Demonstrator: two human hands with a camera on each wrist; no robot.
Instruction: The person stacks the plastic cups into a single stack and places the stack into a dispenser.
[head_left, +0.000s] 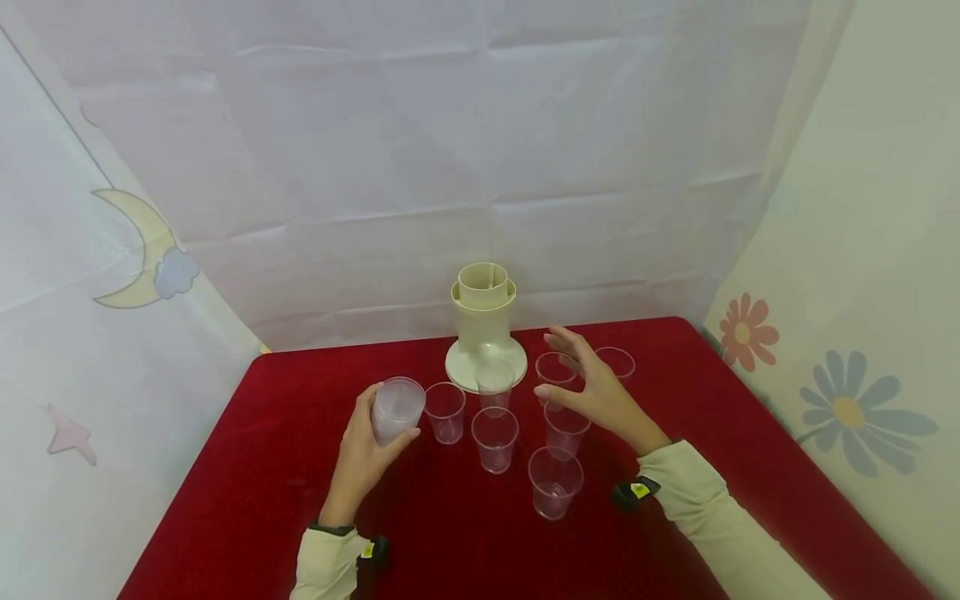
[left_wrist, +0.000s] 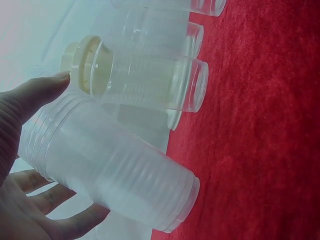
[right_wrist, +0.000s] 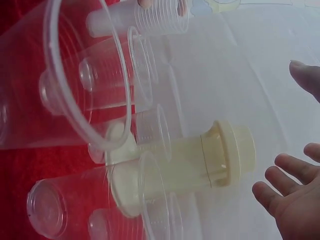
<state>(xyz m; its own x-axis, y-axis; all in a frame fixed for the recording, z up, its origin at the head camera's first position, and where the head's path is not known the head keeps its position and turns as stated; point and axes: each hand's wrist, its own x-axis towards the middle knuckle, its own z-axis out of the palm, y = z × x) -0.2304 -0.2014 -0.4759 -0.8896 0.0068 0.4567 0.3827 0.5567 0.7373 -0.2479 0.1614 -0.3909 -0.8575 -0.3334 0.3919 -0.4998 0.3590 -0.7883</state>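
My left hand [head_left: 362,457] grips a stack of clear plastic cups [head_left: 399,410] at the left of the group. In the left wrist view the nested rims of the stack [left_wrist: 115,160] lie between thumb and fingers. My right hand [head_left: 602,404], fingers spread, hangs over the cups at the right with nothing in its grasp. Several single clear cups stand upright on the red cloth, among them a near cup [head_left: 555,487], a middle cup [head_left: 495,442] and a cup beside the stack [head_left: 447,421]. The right hand partly hides a cup [head_left: 553,368] behind it.
A cream-coloured cup-dispenser-like stand [head_left: 483,329] with a round base rises at the back middle of the red-covered table [head_left: 262,467]. White fabric walls [head_left: 375,167] enclose the back and sides. A far cup [head_left: 617,362] stands at the back right.
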